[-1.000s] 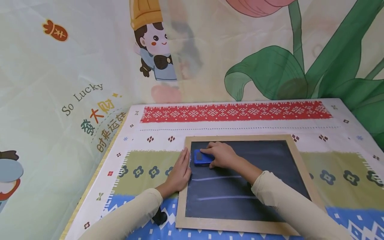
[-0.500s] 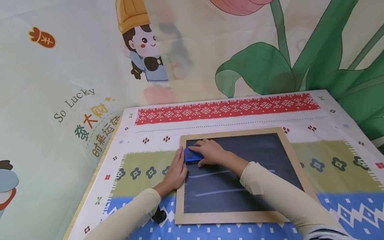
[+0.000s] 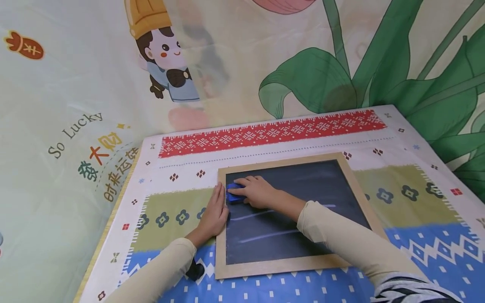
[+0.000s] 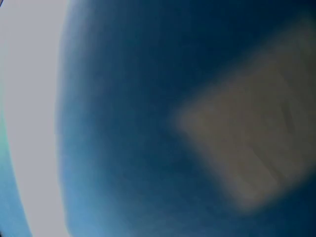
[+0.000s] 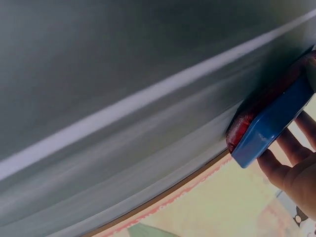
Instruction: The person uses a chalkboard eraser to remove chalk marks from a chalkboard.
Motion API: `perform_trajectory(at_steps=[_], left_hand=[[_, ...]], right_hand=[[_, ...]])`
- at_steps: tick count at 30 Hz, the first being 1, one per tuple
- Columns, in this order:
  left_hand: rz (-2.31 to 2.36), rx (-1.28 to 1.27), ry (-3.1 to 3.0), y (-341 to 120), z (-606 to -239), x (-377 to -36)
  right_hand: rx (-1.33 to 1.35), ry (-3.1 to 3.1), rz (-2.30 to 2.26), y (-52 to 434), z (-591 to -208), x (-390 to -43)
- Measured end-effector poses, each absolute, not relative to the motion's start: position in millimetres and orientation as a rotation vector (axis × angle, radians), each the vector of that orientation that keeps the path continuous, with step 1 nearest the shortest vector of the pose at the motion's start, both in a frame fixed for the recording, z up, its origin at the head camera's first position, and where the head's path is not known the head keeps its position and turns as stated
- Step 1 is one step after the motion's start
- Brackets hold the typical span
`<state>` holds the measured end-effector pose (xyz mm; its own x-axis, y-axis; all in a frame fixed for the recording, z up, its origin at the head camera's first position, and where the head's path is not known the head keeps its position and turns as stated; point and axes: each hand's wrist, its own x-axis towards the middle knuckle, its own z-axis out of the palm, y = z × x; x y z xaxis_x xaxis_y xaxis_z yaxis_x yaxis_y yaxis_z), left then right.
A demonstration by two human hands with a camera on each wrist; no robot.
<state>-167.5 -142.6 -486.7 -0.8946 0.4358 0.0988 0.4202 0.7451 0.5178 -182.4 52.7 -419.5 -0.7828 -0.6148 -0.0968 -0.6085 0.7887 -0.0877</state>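
Note:
A blackboard [image 3: 273, 251] in a light wooden frame lies on the patterned tablecloth, with pale chalk lines across its dark face. My right hand [image 3: 259, 192] grips a blue eraser [image 3: 233, 194] against the board's upper left part, close to the frame. In the right wrist view, the eraser [image 5: 271, 123] shows a red underside touching the board, and fingers of the right hand [image 5: 298, 173] hold its blue back. Fingers straight, my left hand [image 3: 213, 213] rests along the left frame edge. The left wrist view is too blurred to make out the hand.
A small black object [image 3: 195, 270] lies near the left sleeve, partly hidden by it. The tablecloth [image 3: 310, 290] has red, green and blue bands. Printed cloth [image 3: 235, 84] hangs along the back and left sides of the table.
The right hand has slid the eraser left, up to the board's left frame. The left hand stays at the frame edge. The head view has turned, shifting the scene left.

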Motion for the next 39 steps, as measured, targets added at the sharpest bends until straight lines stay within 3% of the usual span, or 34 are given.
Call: perform_trajectory(at_steps=[24,39], left_hand=[[0.856,0.76,2.933,-145.0,-485.6,-169.6],[0.935,0.785,2.933,-142.2,-487.4,-170.0]], right_hand=[[-0.686,2.999,-0.345,243.8,-422.9,-150.0],[-0.542,2.961,-0.31,261.0,-417.1,-143.7]])
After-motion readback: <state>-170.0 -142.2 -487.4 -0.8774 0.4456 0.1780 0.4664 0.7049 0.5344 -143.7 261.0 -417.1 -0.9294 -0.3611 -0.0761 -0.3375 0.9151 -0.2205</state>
